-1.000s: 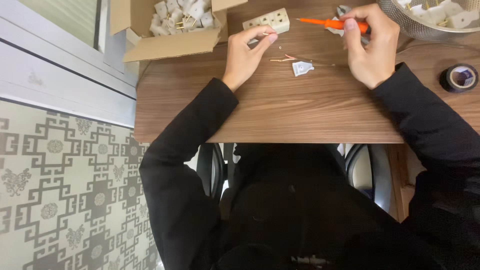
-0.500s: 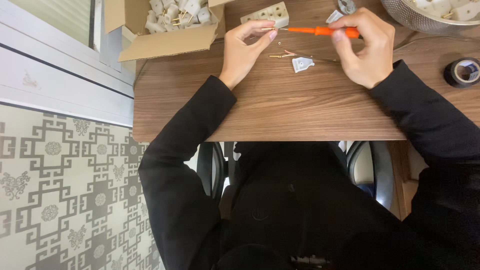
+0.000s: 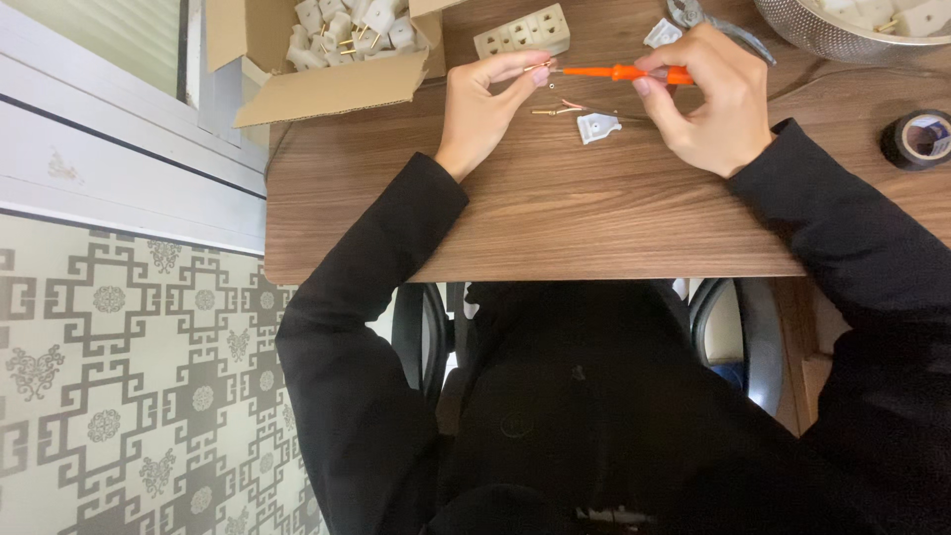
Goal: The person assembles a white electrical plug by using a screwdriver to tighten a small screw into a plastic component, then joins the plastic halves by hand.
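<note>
Some things here are hard for you to see. Your left hand (image 3: 485, 109) pinches something tiny and shiny between thumb and fingertips, but it is too small to tell what it is. Your right hand (image 3: 708, 94) covers the back end of the orange screwdriver (image 3: 619, 72), so only part of its handle and the thin metal tip show. That hand's grip is pressed tight on the handle, fingers curled over it. The screwdriver lies level in the air just above the brown wooden surface (image 3: 555, 208), and its tip points at the small thing in your left fingers; you cannot tell if they touch. Just below the tip lie a few thin wires (image 3: 560, 107) and a small white plug piece (image 3: 598, 126), resting on the surface between your hands. A white socket block (image 3: 522, 32) lies farther back. The open cardboard box (image 3: 317, 84) at the far left holds many white plugs, but its top is cut off. A metal bowl (image 3: 832, 35) at the far right is cut off too. Grey pliers (image 3: 693, 15) peek out behind your right hand. A roll of black tape (image 3: 916, 139) sits near the right edge.
</note>
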